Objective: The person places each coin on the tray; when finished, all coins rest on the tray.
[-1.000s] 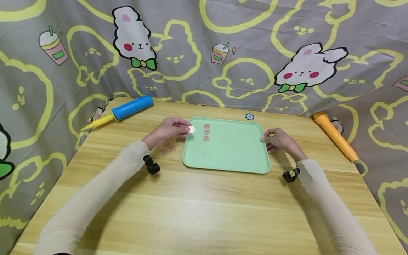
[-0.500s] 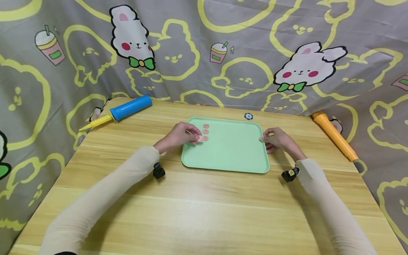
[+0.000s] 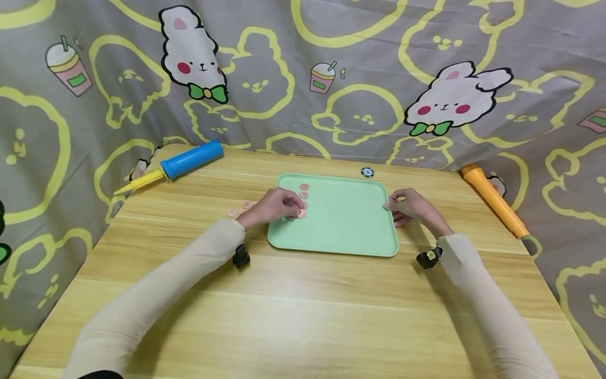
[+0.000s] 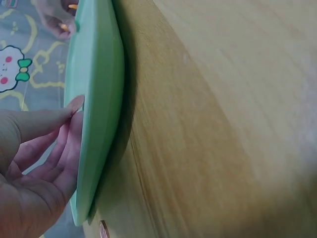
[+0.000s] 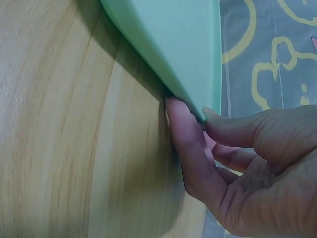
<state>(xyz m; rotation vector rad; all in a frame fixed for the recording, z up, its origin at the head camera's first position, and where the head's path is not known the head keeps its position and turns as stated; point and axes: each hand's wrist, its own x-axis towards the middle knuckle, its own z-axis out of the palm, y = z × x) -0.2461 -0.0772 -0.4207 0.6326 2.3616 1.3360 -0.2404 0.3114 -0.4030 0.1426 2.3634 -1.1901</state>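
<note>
A light green tray (image 3: 345,226) lies on the wooden table. My left hand (image 3: 279,204) is over the tray's left part, thumb and fingers pinching a copper-coloured coin (image 3: 301,213) at its surface; the same coin (image 4: 76,103) shows at the thumb tip in the left wrist view. Just beyond it, more coins (image 3: 304,195) form a column on the tray, one partly covered by my fingers. My right hand (image 3: 408,205) grips the tray's right rim; in the right wrist view its thumb is on top and its fingers underneath.
Several loose coins (image 3: 248,205) lie on the table left of the tray, partly behind my left wrist. A blue and white poker chip (image 3: 367,172) sits behind the tray. A blue and yellow pump (image 3: 191,160) lies back left, an orange stick-like thing (image 3: 494,200) at the right.
My left hand has brought the coin from the tray's left rim rightward and toward me, down to the near end of the coin column. The right hand keeps its grip on the rim.
</note>
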